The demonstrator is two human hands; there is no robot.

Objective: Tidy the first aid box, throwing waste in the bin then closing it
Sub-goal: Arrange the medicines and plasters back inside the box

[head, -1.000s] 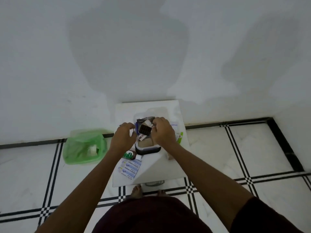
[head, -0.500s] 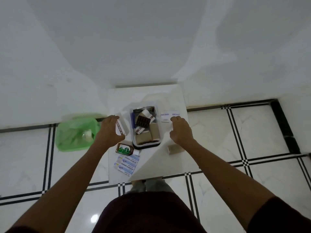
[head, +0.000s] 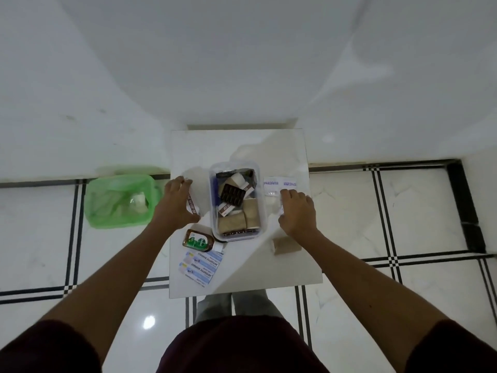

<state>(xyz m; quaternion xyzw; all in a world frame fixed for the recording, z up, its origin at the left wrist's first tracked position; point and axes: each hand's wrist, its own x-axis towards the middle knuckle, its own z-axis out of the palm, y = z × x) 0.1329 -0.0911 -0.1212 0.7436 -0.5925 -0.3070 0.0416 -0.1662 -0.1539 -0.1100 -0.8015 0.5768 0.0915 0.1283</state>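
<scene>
The clear first aid box stands open in the middle of the small white table. Inside it lie a dark blister pack, tan bandage rolls and small cartons. My left hand, left of the box, grips a small white carton with red print. On the box's right side my right hand lies palm down on the table, and its fingertips touch the near edge of a white strip packet. The green-lined bin sits on the floor to the table's left with some waste in it.
A brown antiseptic bottle lies in front of the box, above several blue-and-white bandage packets. A tan bandage roll lies near my right wrist. A white wall rises behind the table, and tiled floor lies all around.
Both hands came out of the box and moved apart. The left one carried the white carton to the left, and the right one set the white strip packet on the table.
</scene>
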